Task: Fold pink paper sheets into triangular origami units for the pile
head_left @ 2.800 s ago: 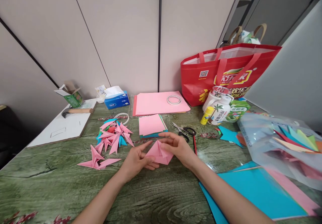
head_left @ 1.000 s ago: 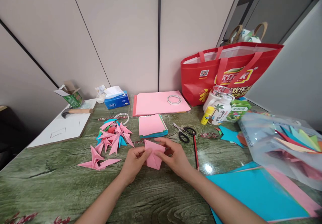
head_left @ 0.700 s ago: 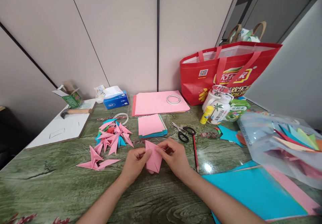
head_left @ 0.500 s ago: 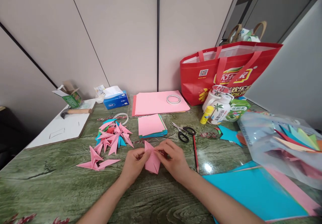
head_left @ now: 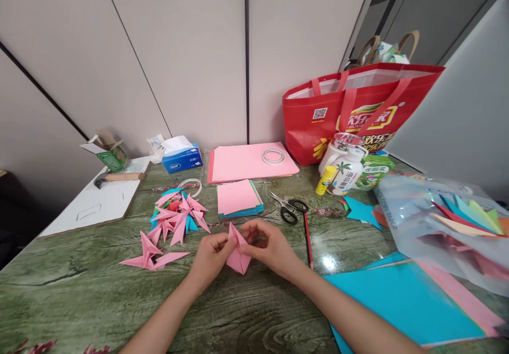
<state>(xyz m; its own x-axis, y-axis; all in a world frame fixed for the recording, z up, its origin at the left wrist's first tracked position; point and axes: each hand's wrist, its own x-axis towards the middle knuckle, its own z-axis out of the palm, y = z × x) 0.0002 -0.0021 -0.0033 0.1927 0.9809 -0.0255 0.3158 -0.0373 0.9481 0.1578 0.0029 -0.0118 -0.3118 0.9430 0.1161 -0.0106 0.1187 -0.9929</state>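
A piece of pink origami paper, folded into a diamond with a pointed top, is held between my two hands above the table. My left hand pinches its left edge with thumb and fingers. On the other side, my right hand grips the right edge, its thumb lying on the paper's front. To the left lie folded pink paper cranes and a pile of pink and blue ones. Just beyond my hands sits a stack of square paper, pink on top.
Scissors and a red pencil lie right of the stack. Farther right are a glue stick, a white bottle, a red bag, blue sheets and a plastic bag. A hammer rests on a white board.
The right side of the folded paper has been drawn inward, so the diamond looks narrower. My right thumb has shifted slightly left over it. My left hand keeps its pinch.
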